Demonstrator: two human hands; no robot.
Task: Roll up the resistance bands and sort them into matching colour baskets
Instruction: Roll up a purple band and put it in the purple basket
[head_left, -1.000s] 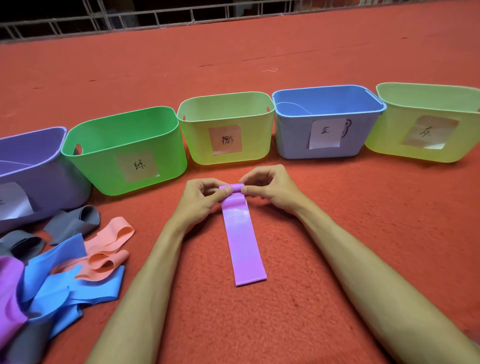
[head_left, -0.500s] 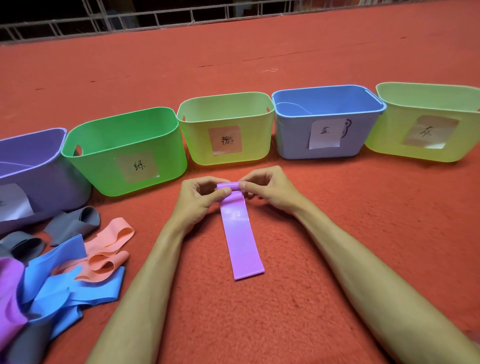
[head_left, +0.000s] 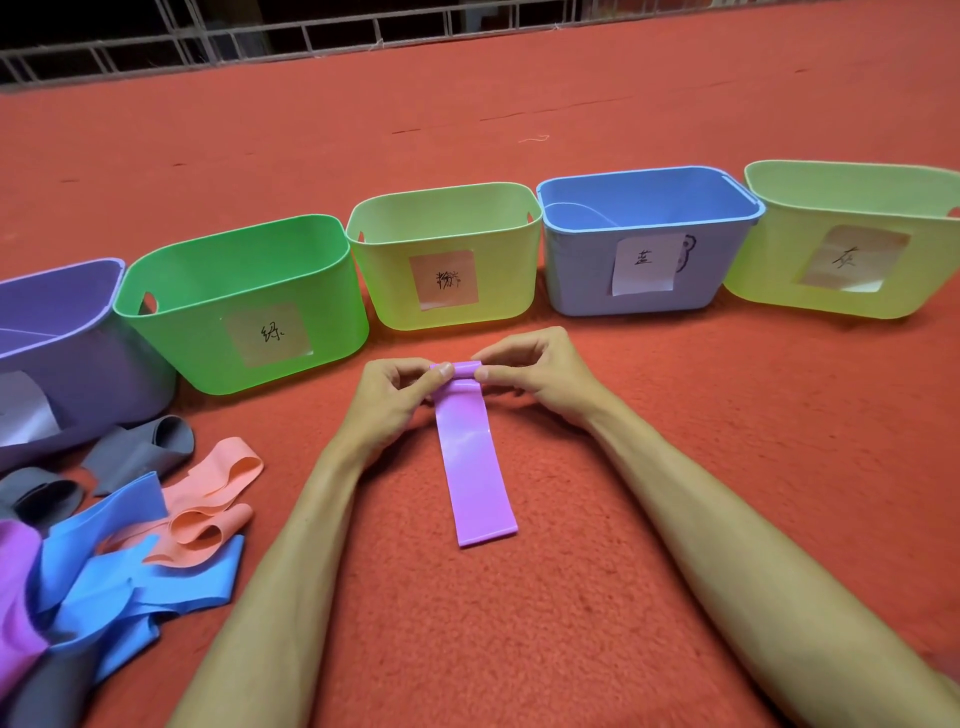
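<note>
A purple resistance band (head_left: 472, 467) lies flat on the red carpet, its far end curled into a small roll. My left hand (head_left: 387, 400) pinches the roll's left end and my right hand (head_left: 535, 374) pinches its right end. Behind them stands a row of baskets: purple (head_left: 62, 332), green (head_left: 208, 280), yellow-green with a pink label (head_left: 395, 265), blue (head_left: 587, 270) and yellow-green with a grey label (head_left: 769, 249). A loose pile at the left holds blue bands (head_left: 130, 577), pink bands (head_left: 208, 514), grey bands (head_left: 140, 447) and another purple band (head_left: 15, 597).
A metal railing (head_left: 311, 36) runs along the far edge of the red carpet (head_left: 571, 623). Paper labels with handwritten characters are stuck on the baskets' fronts. A blue band lies inside the blue basket.
Both hands have rolled the purple band's far end a little further toward me; the flat tail has grown shorter and its near end has slid away from me.
</note>
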